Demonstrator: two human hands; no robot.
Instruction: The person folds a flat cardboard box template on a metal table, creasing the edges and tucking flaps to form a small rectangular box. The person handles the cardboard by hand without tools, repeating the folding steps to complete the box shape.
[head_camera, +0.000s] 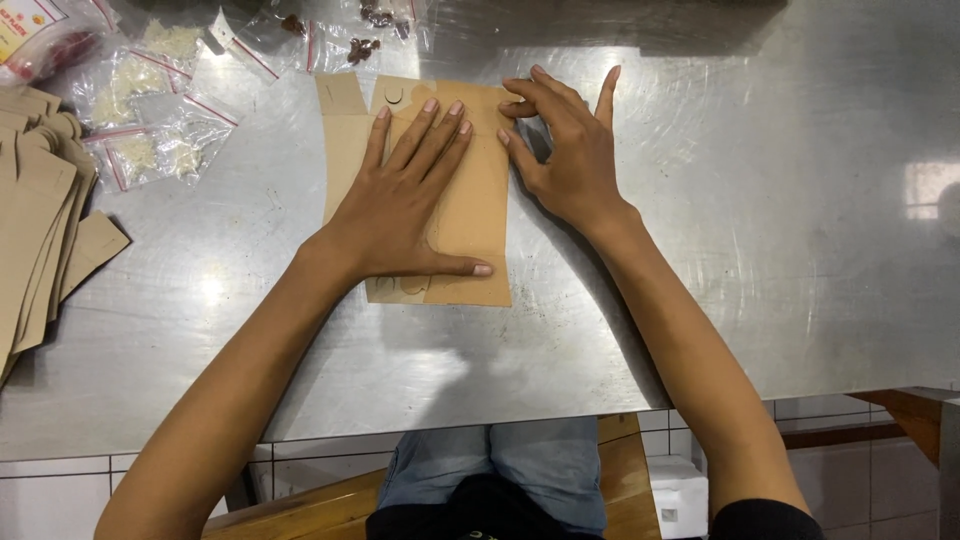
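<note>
A flat brown cardboard box blank (480, 200) lies on the steel table (750, 200), its flaps toward the far side. My left hand (405, 205) presses flat on the middle of it, fingers spread and thumb stretched out to the right. My right hand (565, 150) rests at the blank's right edge, index finger and thumb touching the upper right corner, the other fingers lying on the table. Neither hand grips anything.
A stack of more brown cardboard blanks (40, 220) lies at the left edge. Several clear zip bags (150, 130) with pale and dark contents sit at the far left and top. The table's near edge is by my lap, above a wooden seat (620, 470).
</note>
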